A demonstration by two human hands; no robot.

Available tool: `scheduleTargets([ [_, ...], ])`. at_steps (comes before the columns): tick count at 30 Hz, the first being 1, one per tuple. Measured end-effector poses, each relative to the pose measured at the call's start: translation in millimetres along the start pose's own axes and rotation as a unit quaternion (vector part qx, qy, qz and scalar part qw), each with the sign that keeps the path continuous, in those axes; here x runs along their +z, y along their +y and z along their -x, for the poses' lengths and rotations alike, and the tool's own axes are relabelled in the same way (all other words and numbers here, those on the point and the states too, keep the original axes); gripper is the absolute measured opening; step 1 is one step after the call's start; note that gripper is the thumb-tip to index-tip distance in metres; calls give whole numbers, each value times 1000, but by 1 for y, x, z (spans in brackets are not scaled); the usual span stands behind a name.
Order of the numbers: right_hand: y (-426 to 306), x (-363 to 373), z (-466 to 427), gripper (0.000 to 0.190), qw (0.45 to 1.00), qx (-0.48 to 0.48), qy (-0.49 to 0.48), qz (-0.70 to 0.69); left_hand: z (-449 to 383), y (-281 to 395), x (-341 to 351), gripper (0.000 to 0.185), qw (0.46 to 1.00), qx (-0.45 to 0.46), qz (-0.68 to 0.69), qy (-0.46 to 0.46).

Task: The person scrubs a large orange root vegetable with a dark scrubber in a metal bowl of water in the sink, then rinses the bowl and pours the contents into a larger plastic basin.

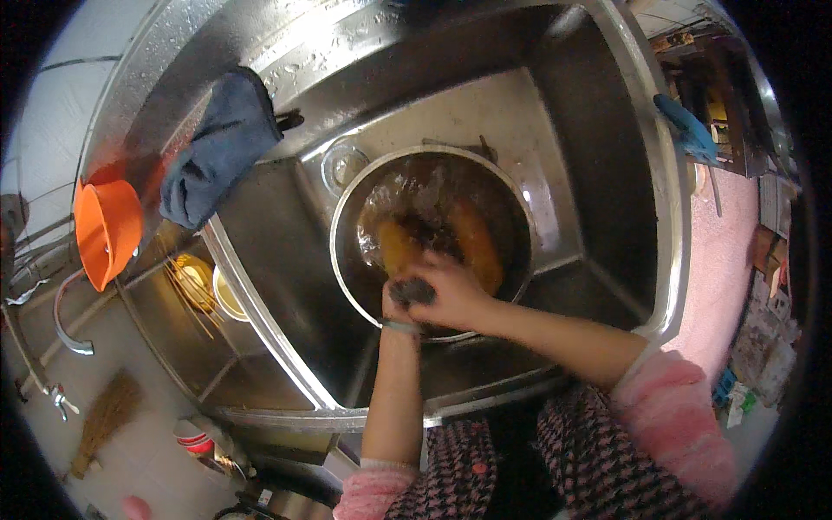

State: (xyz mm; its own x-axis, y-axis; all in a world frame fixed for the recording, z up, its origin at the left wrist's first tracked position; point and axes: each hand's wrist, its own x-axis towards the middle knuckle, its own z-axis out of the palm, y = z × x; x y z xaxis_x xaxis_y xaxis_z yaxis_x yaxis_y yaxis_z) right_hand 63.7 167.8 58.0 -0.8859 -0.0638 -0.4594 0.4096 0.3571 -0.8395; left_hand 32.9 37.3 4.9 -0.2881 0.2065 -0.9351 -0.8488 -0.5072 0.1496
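A round metal basin (335,260) of murky brown water stands in a stainless steel sink. Over its near edge, my left hand (398,299) and my right hand (452,289) meet around a dark, blurred object (413,292), perhaps a scourer. The right hand's fingers close on it; the left hand is partly covered by it. Just beyond the left hand lies a yellowish long thing (398,246), possibly a root vegetable, whose lower end reaches the hands. A second, orange-brown one (478,244) lies in the water to the right.
A clear glass bowl (344,166) sits behind the basin. A blue-grey cloth (227,143) hangs over the sink divider's far end. An orange plastic scoop (107,231) and a curved faucet (75,338) are at the left. Bowls (227,292) and chopsticks (195,296) lie in the left compartment.
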Motion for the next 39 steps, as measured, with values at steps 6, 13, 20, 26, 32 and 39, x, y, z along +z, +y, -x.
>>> scheduleTargets([
  [6, 43, -32, 26, 53, 898, 232, -44, -372, -9, 17, -16, 35, 988, -41, -9, -151],
  [13, 35, -5, 15, 48, 994, 43, -91, -40, -1, 4, -1, 26, 977, 52, -191, -78],
  [20, 21, 31, 37, 15, 852, -201, -242, 418, -27, 10, 16, 55, 894, 100, -436, -2],
  [26, 49, -22, 8, 40, 936, -92, -303, 154, -38, 12, 0, 35, 950, 141, -278, -12],
  [32, 99, -16, -66, 50, 972, 17, 204, 118, -16, 38, -9, 32, 985, 27, -64, -160],
  [39, 55, 19, -61, 35, 947, 18, 154, -280, -7, 39, 11, 38, 979, 126, -73, -145],
])
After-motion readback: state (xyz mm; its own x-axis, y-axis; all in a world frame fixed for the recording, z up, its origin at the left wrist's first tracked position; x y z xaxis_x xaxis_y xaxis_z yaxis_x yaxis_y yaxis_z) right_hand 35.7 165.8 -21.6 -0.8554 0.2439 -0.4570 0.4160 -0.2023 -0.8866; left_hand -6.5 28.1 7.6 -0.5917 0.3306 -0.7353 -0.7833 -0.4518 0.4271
